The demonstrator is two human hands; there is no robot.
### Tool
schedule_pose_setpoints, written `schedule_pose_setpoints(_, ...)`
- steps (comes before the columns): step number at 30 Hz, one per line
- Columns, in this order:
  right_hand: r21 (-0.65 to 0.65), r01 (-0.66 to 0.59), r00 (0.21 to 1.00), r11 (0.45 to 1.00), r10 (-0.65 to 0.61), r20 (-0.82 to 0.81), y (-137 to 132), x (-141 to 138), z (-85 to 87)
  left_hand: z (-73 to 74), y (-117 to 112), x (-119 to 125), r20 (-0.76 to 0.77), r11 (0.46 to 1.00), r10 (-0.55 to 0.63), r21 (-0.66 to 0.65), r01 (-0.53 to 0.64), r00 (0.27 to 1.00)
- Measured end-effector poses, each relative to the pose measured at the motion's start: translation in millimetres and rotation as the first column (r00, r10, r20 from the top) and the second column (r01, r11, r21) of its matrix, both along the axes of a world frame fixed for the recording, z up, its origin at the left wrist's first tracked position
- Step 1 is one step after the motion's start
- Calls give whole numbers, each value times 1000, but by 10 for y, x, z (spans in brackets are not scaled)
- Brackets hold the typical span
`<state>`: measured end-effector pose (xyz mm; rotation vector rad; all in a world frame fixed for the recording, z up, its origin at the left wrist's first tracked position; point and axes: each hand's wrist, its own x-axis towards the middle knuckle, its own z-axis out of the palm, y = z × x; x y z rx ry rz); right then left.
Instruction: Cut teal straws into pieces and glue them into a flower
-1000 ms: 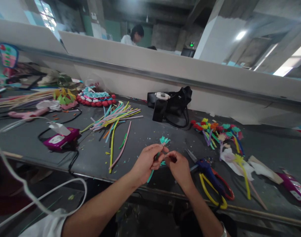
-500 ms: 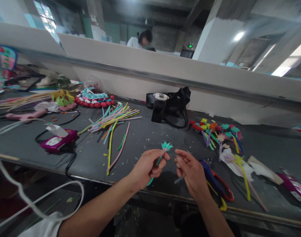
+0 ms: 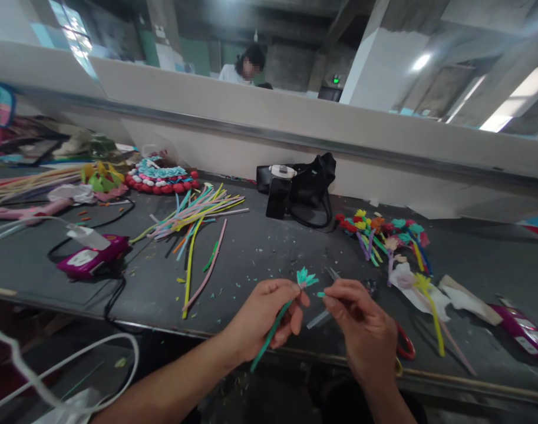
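My left hand [image 3: 264, 315] is closed around the stem of a teal pipe cleaner flower [image 3: 306, 277], its petals fanned upward. The long green stem slants down past the table's front edge. To its right, my right hand [image 3: 366, 324] pinches a small teal piece of pipe cleaner [image 3: 322, 294] between thumb and fingertips, a short gap from the flower. A translucent stick [image 3: 318, 320] shows just below those fingers. Behind the right hand lie scissors, mostly covered, with a red handle [image 3: 406, 343] and grey blade tips in sight.
Loose pipe cleaners [image 3: 198, 212] lie left of centre. Finished flowers [image 3: 383, 227] lie at right. A black bag [image 3: 313, 182] and a phone [image 3: 279, 197] stand by the partition. Purple power strips [image 3: 94, 256] with cables sit at both sides. Beyond the partition is another person [image 3: 242, 68].
My right hand has moved right and slightly down, and a small teal piece now shows in its fingertips. The flower in my left hand has shifted slightly right and down.
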<state>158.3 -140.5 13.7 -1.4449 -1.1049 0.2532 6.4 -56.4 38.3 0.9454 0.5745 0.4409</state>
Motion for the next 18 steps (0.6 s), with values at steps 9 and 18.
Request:
schedule_pose_setpoints(9,48,69,923,996,-82,377,3,-70,41,-63,-27,30,-24,998,-27,49,28,999)
schedule_pose_setpoints(18,103,109,850,989,-147,506,29,-71,17,-61,-45,26,-55,995,-35,94,40,998)
